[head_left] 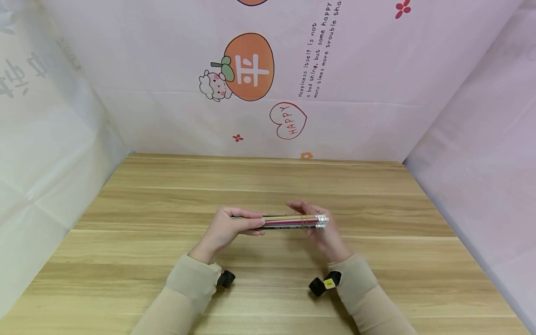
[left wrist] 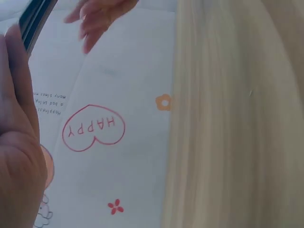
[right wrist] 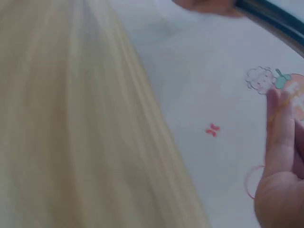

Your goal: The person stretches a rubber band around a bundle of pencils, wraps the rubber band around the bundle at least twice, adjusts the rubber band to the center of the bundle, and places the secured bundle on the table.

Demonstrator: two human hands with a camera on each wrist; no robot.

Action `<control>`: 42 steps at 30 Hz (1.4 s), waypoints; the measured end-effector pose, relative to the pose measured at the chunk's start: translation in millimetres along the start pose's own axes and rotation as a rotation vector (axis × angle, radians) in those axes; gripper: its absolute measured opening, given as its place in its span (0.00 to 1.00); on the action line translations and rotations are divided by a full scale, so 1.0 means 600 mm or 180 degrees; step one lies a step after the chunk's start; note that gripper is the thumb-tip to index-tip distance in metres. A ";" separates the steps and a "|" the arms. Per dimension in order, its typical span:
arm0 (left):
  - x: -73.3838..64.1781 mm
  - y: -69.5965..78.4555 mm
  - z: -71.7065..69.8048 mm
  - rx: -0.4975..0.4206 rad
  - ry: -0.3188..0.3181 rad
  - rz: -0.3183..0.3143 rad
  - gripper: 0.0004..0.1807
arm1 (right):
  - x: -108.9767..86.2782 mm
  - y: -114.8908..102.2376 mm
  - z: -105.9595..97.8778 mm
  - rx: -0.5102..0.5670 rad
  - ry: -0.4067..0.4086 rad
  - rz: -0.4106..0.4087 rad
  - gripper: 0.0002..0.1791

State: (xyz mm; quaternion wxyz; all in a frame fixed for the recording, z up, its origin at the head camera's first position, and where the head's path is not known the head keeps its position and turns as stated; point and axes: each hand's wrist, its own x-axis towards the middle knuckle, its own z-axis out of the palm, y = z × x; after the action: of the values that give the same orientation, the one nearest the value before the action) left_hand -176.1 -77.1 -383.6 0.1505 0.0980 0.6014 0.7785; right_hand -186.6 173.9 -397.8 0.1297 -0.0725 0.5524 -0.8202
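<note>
A bundle of pencils (head_left: 289,222) lies level above the table, silver ferrules pointing right. My left hand (head_left: 229,228) grips its left part between thumb and fingers. Around the bundle, near the ferrules, is a thin yellowish rubber band (head_left: 305,221). Just behind and beside that end is my right hand (head_left: 324,235), slightly blurred. In the right wrist view the right fingers (right wrist: 280,137) look nearly straight, and a strand of the band (right wrist: 286,103) crosses their tips. The left wrist view shows only dark pencil sides (left wrist: 34,21) above the left fingers (left wrist: 18,57).
Beneath both hands spreads a wood-grain table (head_left: 268,186). A white printed sheet (head_left: 167,121) stands behind it, with pale sheets on both sides. Black wrist cameras (head_left: 226,279) sit at the beige sleeves.
</note>
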 end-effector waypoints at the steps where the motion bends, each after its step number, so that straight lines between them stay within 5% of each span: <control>1: 0.001 -0.003 0.001 -0.0127 0.0029 0.0008 0.12 | 0.001 0.006 0.003 0.0247 -0.0045 -0.0029 0.18; 5: 0.005 -0.013 0.005 -0.0601 0.0141 0.0040 0.08 | 0.004 0.029 0.017 0.1185 -0.0099 -0.0087 0.24; 9: 0.007 -0.018 0.009 -0.0800 0.0259 0.0031 0.12 | 0.004 0.047 0.033 0.1528 0.0182 -0.0141 0.30; 16: 0.010 -0.024 0.016 -0.0957 0.0459 -0.0123 0.11 | 0.002 0.060 0.042 0.1355 0.0541 -0.0461 0.39; 35: 0.014 -0.037 0.026 -0.1635 0.0702 -0.0452 0.15 | 0.003 0.058 0.027 0.1201 0.1259 -0.1296 0.37; 42: 0.015 -0.033 0.022 -0.1672 0.0753 -0.0401 0.16 | 0.008 0.052 0.017 0.0579 0.1321 -0.2147 0.33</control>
State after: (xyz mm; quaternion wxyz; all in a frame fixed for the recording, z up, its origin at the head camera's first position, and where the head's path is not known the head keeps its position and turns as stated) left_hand -177.6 -57.2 -399.6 0.1477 -0.0732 0.3976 0.9027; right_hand -184.5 152.0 -422.8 -0.2549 -0.0708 0.4373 -0.8595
